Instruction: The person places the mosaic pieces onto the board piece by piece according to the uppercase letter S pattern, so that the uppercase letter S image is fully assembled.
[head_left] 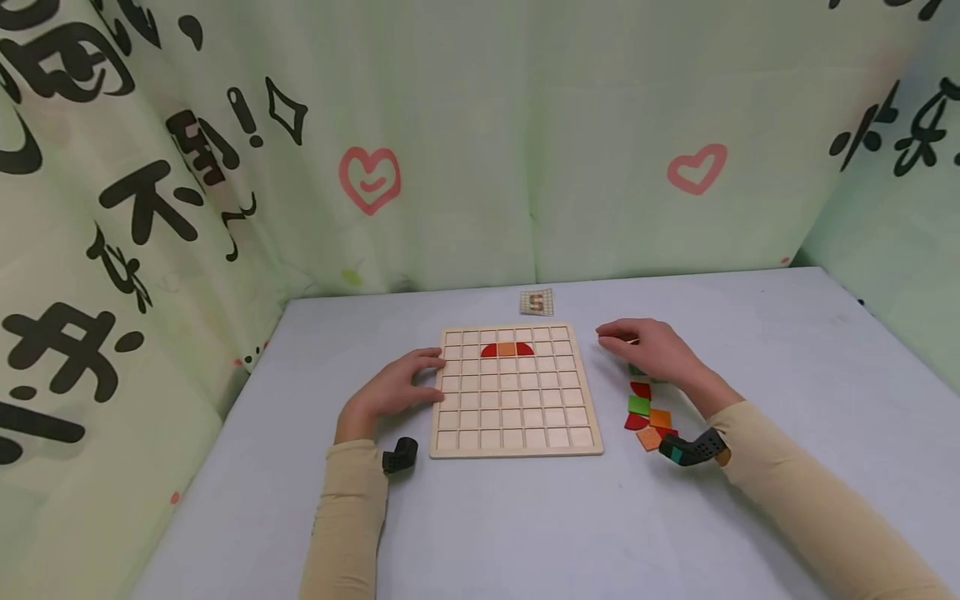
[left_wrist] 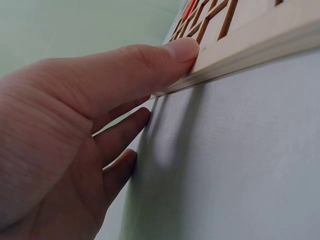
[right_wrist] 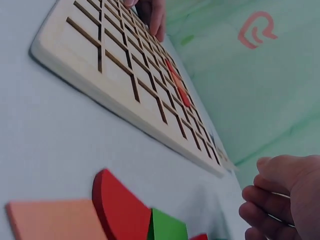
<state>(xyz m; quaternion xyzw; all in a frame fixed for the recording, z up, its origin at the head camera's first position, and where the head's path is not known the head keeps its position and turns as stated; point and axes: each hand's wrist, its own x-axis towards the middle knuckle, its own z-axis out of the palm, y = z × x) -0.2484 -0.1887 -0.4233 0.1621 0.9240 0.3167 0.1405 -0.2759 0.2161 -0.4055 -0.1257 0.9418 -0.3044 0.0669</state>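
A wooden grid board (head_left: 517, 450) lies on the table. Near its far edge, a row holds two rounded red tiles (head_left: 489, 350) with an orange square tile (head_left: 507, 349) between them. My left hand (head_left: 396, 385) rests at the board's left edge, thumb tip on the rim and fingers spread, fairly straight. To the right of the board, my right hand (head_left: 651, 346) hovers with bent fingers, thumb and index tips close together. I cannot tell whether a small piece sits between them. Below that hand lie loose tiles, among them a green square (head_left: 638, 405) and an orange one (head_left: 660, 418).
A small card with a grid picture (head_left: 536, 302) lies behind the board. Dark wrist cameras sit on both wrists, the right one (head_left: 686, 448) overlapping the loose tiles in the head view. A pale green curtain (head_left: 465, 125) with hearts and black characters surrounds the white table (head_left: 517, 525).
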